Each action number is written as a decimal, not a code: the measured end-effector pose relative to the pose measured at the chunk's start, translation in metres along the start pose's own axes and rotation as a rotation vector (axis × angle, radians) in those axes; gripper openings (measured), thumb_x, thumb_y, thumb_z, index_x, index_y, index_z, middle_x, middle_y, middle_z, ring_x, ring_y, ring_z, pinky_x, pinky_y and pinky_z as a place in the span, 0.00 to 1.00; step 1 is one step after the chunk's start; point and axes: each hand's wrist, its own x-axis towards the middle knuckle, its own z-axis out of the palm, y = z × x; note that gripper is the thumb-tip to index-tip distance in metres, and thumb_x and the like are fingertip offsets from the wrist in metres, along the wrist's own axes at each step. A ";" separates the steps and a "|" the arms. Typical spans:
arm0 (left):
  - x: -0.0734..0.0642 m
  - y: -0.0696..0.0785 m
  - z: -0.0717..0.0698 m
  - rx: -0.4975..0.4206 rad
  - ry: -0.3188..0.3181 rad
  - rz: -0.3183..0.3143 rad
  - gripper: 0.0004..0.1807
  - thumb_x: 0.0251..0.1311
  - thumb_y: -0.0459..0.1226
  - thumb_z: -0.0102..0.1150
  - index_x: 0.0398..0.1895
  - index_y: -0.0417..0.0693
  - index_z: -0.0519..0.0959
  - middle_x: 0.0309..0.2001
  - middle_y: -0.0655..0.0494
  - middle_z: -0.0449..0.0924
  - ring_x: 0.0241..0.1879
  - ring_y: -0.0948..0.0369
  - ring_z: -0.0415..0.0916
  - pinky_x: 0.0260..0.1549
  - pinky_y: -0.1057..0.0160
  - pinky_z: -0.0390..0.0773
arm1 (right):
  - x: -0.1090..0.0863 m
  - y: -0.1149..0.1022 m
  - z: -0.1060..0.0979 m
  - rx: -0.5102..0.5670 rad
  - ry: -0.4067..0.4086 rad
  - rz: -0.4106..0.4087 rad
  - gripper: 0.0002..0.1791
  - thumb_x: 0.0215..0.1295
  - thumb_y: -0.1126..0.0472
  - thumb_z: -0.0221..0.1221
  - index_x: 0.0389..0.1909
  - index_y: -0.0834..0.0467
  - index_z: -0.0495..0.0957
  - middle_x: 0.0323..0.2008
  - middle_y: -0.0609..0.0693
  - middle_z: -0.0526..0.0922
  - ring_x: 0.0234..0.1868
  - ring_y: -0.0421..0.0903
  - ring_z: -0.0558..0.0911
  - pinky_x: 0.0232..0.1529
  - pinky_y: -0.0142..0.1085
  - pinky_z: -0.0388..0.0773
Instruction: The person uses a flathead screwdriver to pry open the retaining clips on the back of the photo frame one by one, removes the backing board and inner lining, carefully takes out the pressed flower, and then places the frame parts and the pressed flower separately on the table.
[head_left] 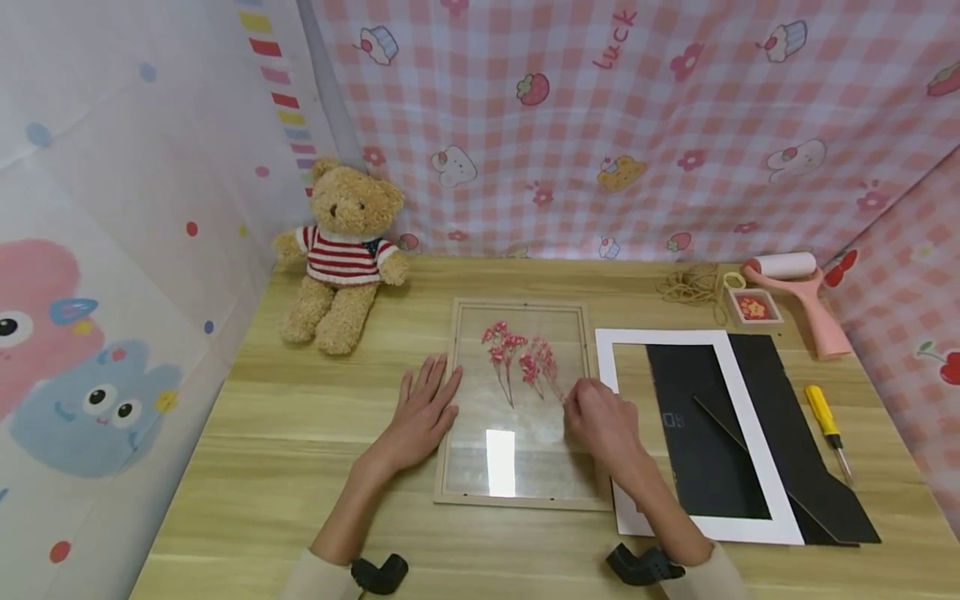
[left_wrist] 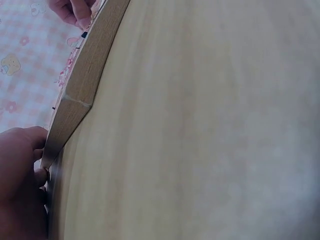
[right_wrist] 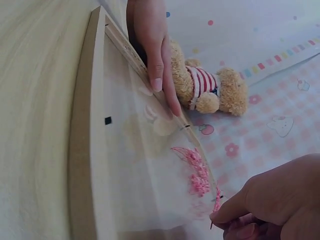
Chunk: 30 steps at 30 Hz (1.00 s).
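A light wooden picture frame (head_left: 444, 450) with a clear glass pane lies flat on the table, a bright reflection on its lower half. Pink dried flower sprigs (head_left: 504, 343) are on the upper part of the glass. My right hand (head_left: 603, 421) is over the frame's right side, with thumb and finger pinching the thin stem of a pink sprig (right_wrist: 217, 202). Against the frame's left edge rests my left hand (head_left: 422, 412), fingers straight and pointing away from me; its fingertips touch the wood in the right wrist view.
Right of the frame lies a white mat (head_left: 606, 358) over black backing boards (head_left: 765, 367). A yellow screwdriver (head_left: 821, 410), pink lint roller (head_left: 813, 308), twine (head_left: 690, 285) and small box (head_left: 756, 308) are farther right. A teddy bear (head_left: 343, 250) sits at the back left.
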 end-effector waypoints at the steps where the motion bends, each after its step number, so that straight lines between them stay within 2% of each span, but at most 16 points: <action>1: 0.000 0.000 0.000 0.002 -0.006 -0.002 0.34 0.87 0.41 0.45 0.89 0.39 0.54 0.89 0.34 0.41 0.89 0.36 0.34 0.82 0.28 0.32 | 0.000 0.001 -0.002 0.001 0.009 -0.009 0.09 0.73 0.62 0.62 0.30 0.56 0.82 0.28 0.49 0.83 0.24 0.48 0.80 0.18 0.44 0.74; 3: 0.000 0.002 -0.001 0.008 -0.019 -0.007 0.34 0.87 0.41 0.44 0.89 0.38 0.52 0.89 0.35 0.40 0.89 0.36 0.33 0.82 0.28 0.31 | -0.001 0.000 -0.008 0.006 0.033 -0.027 0.09 0.73 0.63 0.61 0.30 0.57 0.82 0.29 0.50 0.83 0.25 0.49 0.81 0.18 0.45 0.73; 4: 0.000 0.002 -0.001 0.013 -0.027 -0.011 0.35 0.88 0.41 0.43 0.89 0.37 0.51 0.90 0.35 0.39 0.89 0.36 0.33 0.82 0.29 0.31 | -0.001 -0.005 -0.017 0.010 0.037 -0.031 0.08 0.73 0.64 0.62 0.31 0.58 0.82 0.29 0.51 0.83 0.25 0.50 0.82 0.18 0.46 0.74; 7: 0.000 0.003 -0.002 0.028 -0.050 -0.022 0.37 0.88 0.42 0.42 0.89 0.33 0.45 0.90 0.36 0.37 0.89 0.37 0.31 0.83 0.30 0.29 | -0.002 -0.025 -0.052 0.031 0.032 -0.029 0.08 0.73 0.68 0.62 0.31 0.62 0.82 0.30 0.55 0.84 0.26 0.54 0.83 0.21 0.50 0.78; 10: 0.001 0.004 -0.001 0.036 -0.069 -0.032 0.39 0.88 0.43 0.41 0.88 0.30 0.41 0.90 0.37 0.35 0.89 0.38 0.29 0.83 0.32 0.28 | -0.001 -0.042 -0.091 0.029 -0.002 0.019 0.08 0.75 0.69 0.60 0.33 0.64 0.82 0.31 0.57 0.84 0.27 0.57 0.84 0.25 0.54 0.81; 13: 0.001 0.003 -0.002 0.035 -0.084 -0.039 0.40 0.89 0.43 0.40 0.89 0.31 0.40 0.90 0.38 0.33 0.89 0.38 0.28 0.83 0.32 0.27 | 0.010 -0.033 -0.106 0.016 -0.018 0.064 0.10 0.78 0.68 0.57 0.34 0.65 0.83 0.32 0.58 0.85 0.27 0.58 0.84 0.25 0.56 0.80; 18: 0.000 0.002 -0.005 0.012 -0.082 -0.036 0.39 0.89 0.43 0.40 0.89 0.32 0.40 0.90 0.36 0.33 0.89 0.38 0.28 0.83 0.31 0.27 | 0.038 0.000 -0.121 0.019 0.019 0.119 0.13 0.79 0.66 0.55 0.34 0.66 0.84 0.34 0.63 0.86 0.29 0.64 0.85 0.27 0.61 0.79; 22: 0.000 -0.001 -0.007 -0.024 -0.076 -0.013 0.39 0.88 0.42 0.43 0.89 0.32 0.42 0.89 0.33 0.33 0.89 0.35 0.30 0.82 0.28 0.29 | 0.062 0.034 -0.126 0.010 0.051 0.146 0.18 0.78 0.66 0.55 0.24 0.63 0.81 0.26 0.62 0.83 0.24 0.61 0.81 0.23 0.58 0.75; 23: 0.001 -0.002 -0.008 -0.025 -0.084 -0.013 0.39 0.88 0.43 0.43 0.89 0.32 0.42 0.90 0.33 0.33 0.89 0.35 0.30 0.82 0.28 0.30 | 0.071 0.055 -0.117 0.021 0.067 0.139 0.21 0.79 0.63 0.54 0.20 0.59 0.79 0.23 0.58 0.82 0.22 0.57 0.80 0.21 0.55 0.74; 25: 0.002 -0.004 -0.010 -0.019 -0.105 -0.021 0.40 0.88 0.44 0.45 0.90 0.35 0.43 0.90 0.32 0.32 0.89 0.36 0.29 0.83 0.29 0.31 | 0.085 0.079 -0.108 0.004 0.064 0.148 0.25 0.77 0.64 0.54 0.14 0.55 0.73 0.17 0.55 0.76 0.19 0.54 0.74 0.19 0.53 0.70; 28: 0.004 -0.009 -0.015 0.002 -0.141 -0.046 0.43 0.87 0.48 0.48 0.91 0.40 0.44 0.90 0.33 0.30 0.89 0.37 0.27 0.84 0.30 0.32 | 0.107 0.125 -0.085 -0.031 0.062 0.153 0.27 0.74 0.63 0.55 0.09 0.50 0.68 0.15 0.52 0.73 0.18 0.51 0.71 0.19 0.54 0.68; 29: 0.005 -0.010 -0.016 0.007 -0.150 -0.054 0.44 0.86 0.50 0.50 0.91 0.41 0.44 0.90 0.33 0.30 0.89 0.38 0.26 0.84 0.31 0.31 | 0.114 0.137 -0.078 -0.040 0.053 0.165 0.27 0.73 0.63 0.55 0.09 0.50 0.68 0.15 0.52 0.74 0.18 0.51 0.71 0.20 0.54 0.69; 30: 0.006 -0.012 -0.018 0.004 -0.156 -0.056 0.45 0.85 0.51 0.52 0.91 0.42 0.45 0.90 0.33 0.29 0.89 0.37 0.26 0.84 0.31 0.31 | 0.117 0.137 -0.079 -0.060 0.025 0.188 0.26 0.71 0.66 0.54 0.09 0.51 0.67 0.16 0.55 0.74 0.19 0.54 0.71 0.21 0.57 0.68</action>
